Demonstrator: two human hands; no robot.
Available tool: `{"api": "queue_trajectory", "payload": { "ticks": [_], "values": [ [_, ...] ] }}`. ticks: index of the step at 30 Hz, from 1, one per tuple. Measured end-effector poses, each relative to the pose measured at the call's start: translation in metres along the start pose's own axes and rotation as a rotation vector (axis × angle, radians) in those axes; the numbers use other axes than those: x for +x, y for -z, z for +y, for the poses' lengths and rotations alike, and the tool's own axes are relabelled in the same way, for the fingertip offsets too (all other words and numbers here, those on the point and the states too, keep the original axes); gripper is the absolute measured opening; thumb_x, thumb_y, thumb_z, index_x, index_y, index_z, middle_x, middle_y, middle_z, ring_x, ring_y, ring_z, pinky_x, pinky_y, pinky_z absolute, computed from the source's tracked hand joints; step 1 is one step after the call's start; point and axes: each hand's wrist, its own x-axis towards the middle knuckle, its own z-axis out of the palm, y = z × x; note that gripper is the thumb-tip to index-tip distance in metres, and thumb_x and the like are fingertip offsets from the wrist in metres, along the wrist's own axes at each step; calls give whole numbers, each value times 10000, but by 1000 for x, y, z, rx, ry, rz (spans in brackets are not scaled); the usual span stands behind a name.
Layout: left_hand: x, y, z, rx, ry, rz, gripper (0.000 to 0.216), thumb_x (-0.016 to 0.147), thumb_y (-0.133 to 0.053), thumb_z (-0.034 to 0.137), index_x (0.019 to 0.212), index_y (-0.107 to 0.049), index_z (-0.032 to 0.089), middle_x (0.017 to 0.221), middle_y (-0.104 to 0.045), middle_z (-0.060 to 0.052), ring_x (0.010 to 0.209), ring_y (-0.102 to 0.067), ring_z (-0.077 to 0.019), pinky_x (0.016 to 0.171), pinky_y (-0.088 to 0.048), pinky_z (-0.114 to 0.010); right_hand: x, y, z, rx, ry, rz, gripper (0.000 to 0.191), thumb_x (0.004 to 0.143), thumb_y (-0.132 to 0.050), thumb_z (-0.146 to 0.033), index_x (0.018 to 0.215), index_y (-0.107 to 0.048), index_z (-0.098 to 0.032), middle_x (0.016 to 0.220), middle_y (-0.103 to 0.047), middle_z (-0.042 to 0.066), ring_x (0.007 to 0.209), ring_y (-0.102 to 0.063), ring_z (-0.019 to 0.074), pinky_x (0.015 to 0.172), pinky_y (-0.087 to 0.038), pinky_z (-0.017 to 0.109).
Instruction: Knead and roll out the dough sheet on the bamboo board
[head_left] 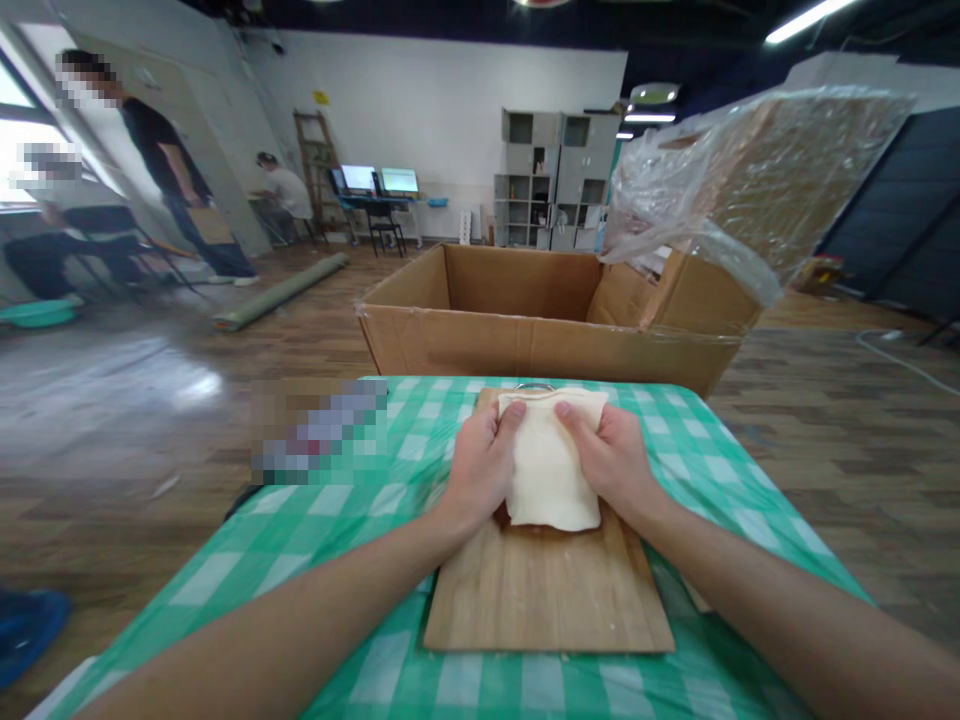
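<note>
A pale slab of dough (550,465) lies on a wooden cutting board (547,590) on a table with a green and white checked cloth (352,520). My left hand (480,465) grips the dough's left side, fingers curled over its top edge. My right hand (611,460) grips the right side the same way. Both hands press in on the dough from its sides.
A large open cardboard box (547,320) stands just beyond the table, with clear plastic wrap (750,180) rising from its right side. Other people sit and stand at the far left by chairs. A rolled mat (281,290) lies on the wooden floor. Shelves and monitors line the back wall.
</note>
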Motion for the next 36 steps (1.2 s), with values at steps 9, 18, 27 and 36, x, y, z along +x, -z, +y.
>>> {"api": "queue_trajectory", "payload": {
  "ticks": [9,18,27,36],
  "values": [
    [3,2,-8,-174,170,-140,391,816,-803,547,848,-738,163,718,-707,-18,605,-589,-137,549,-428,-228,13,12,18,13,-62,236,521,865,-689,-658,893,-760,-143,814,-763,94,688,-673,245,527,-510,306],
    [3,2,-2,-468,274,-170,360,828,-773,500,862,-749,143,805,-745,-76,690,-673,-189,626,-540,-285,11,11,6,134,-64,162,444,860,-722,-606,812,-699,-165,754,-711,43,615,-611,177,495,-469,256],
    [-1,5,0,-339,181,-352,448,782,-878,426,1117,-775,148,983,-792,-92,807,-715,-195,726,-541,-272,7,11,1,35,-30,112,467,900,-674,-604,849,-750,-146,799,-731,69,638,-615,180,497,-468,252],
    [1,4,2,-498,285,-231,313,816,-815,418,918,-762,127,753,-721,-59,625,-656,-164,557,-535,-264,11,15,10,6,-5,102,470,909,-660,-618,841,-728,-159,761,-697,44,634,-590,180,518,-456,268]
  ]
}}
